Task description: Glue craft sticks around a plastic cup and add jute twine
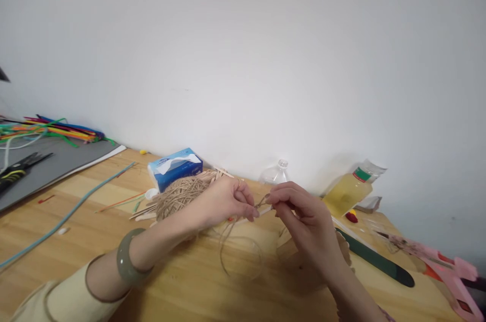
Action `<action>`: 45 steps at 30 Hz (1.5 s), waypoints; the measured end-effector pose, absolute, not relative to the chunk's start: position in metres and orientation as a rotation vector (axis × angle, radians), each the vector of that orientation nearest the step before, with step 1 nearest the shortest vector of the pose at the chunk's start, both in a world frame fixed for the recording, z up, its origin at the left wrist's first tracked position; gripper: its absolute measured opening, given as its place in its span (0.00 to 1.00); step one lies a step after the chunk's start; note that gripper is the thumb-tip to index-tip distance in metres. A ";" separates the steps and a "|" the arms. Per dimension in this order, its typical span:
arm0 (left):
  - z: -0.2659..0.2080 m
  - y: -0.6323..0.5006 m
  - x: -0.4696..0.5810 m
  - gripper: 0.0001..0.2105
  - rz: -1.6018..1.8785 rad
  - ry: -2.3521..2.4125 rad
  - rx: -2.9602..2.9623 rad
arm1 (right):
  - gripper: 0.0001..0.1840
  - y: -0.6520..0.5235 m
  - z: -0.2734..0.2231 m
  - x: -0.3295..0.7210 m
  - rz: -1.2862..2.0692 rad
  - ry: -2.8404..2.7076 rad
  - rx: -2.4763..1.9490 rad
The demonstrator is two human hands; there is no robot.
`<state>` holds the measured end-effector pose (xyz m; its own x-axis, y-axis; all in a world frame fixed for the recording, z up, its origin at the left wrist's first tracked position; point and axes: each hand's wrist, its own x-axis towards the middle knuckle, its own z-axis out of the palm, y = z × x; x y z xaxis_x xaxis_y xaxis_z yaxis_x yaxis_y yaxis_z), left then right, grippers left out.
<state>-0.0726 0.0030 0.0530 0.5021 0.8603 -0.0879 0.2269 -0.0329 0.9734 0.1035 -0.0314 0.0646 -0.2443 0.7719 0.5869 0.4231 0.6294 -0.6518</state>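
Note:
Between my two hands runs a piece of brown twine [261, 204], pinched at both sides. My left hand [231, 199], with a ring on it and a green bangle at the wrist, closes thumb and fingers on the twine. Close by on the right, my right hand [299, 218] pinches the other part between thumb and forefinger. A loop of twine [221, 256] hangs down below the hands. Behind my left forearm lies a ball of twine [180, 195], partly covered. Under my right hand is a pale brown object [290, 253], mostly hidden, whose kind I cannot make out.
A blue tissue pack [178, 167] lies near the wall beside wooden sticks. At left are pipe cleaners [56, 129], pliers [25, 165] and a blue cord [72, 214]. Right of my hands are a yellow-liquid bottle [347, 193], a dark green strip [375, 258] and a pink glue gun [444, 266].

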 end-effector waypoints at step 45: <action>0.063 -0.011 -0.070 0.11 0.787 0.987 1.720 | 0.07 -0.028 0.072 0.113 0.440 -2.030 -1.213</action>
<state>-0.0699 -0.0106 0.0627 0.4633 0.8838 0.0649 0.2601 -0.2057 0.9434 0.1131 -0.0276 0.0716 -0.2981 0.8637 0.4064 0.6179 0.4991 -0.6075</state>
